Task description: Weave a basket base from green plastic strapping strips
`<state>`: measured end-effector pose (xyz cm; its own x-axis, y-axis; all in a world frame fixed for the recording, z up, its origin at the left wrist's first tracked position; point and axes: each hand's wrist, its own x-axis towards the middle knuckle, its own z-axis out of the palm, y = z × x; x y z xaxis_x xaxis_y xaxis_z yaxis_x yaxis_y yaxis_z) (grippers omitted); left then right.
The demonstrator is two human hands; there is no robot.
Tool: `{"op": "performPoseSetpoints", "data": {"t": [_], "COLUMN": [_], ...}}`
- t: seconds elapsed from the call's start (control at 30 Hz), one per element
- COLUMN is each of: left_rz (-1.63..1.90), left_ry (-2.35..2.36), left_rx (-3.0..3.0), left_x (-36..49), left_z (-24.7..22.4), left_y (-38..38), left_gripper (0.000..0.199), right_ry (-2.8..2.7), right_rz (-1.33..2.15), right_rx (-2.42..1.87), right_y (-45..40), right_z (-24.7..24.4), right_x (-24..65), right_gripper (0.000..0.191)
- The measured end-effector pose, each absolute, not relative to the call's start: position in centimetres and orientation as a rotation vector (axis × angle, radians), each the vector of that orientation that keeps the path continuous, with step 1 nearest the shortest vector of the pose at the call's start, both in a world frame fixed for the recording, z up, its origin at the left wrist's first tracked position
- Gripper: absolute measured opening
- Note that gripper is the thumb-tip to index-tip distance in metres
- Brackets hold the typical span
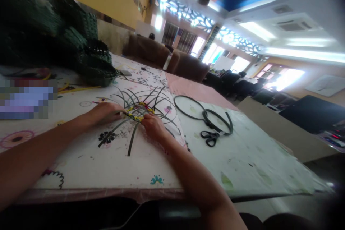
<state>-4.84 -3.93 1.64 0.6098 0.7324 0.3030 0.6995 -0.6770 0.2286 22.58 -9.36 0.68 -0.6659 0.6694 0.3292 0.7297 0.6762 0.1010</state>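
Observation:
A partly woven piece (138,111) of dark green strips with a yellow edging lies on the patterned tablecloth, its long loose strips fanning out and curving around it. At its left edge is my left hand (106,113), fingers closed on a dark strip. My right hand (154,125) pinches the near right edge of the weave, by the yellow edging. The fingertips of both hands are partly hidden and small in view.
Black-handled scissors (210,137) lie right of the weave, beside coiled dark strips (219,124). Dark green woven baskets (94,61) are piled at the back left. The table's front edge (107,192) runs below my forearms. Brown seats (145,52) stand beyond the table.

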Motion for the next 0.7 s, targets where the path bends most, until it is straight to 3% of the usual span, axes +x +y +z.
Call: {"op": "performPoseSetpoints", "data": {"t": [0.17, 0.37, 0.57, 0.7], "left_rz": [0.686, 1.24, 0.837, 0.691], "left_ry": [1.108, 0.909, 0.756, 0.928], "left_rx": [2.591, 1.913, 2.3, 2.594], "left_x": [-5.1, -2.2, -0.6, -0.4], "left_z": [3.4, 4.5, 2.7, 1.7], "left_y": [-4.8, -8.1, -8.7, -8.6], "left_gripper": [0.038, 0.029, 0.053, 0.039], "right_ry": [-2.623, -2.57, -2.652, -2.674], "right_rz": [-0.299, -0.284, -0.265, -0.253], "right_rx": [-1.235, -1.263, -1.233, -1.154], "right_y": [-9.2, -9.3, -9.7, -10.3], "right_z": [0.3, 0.7, 0.8, 0.5], "right_x": [22.3, 22.2, 21.6, 20.8], "right_gripper": [0.02, 0.021, 0.019, 0.018]}}
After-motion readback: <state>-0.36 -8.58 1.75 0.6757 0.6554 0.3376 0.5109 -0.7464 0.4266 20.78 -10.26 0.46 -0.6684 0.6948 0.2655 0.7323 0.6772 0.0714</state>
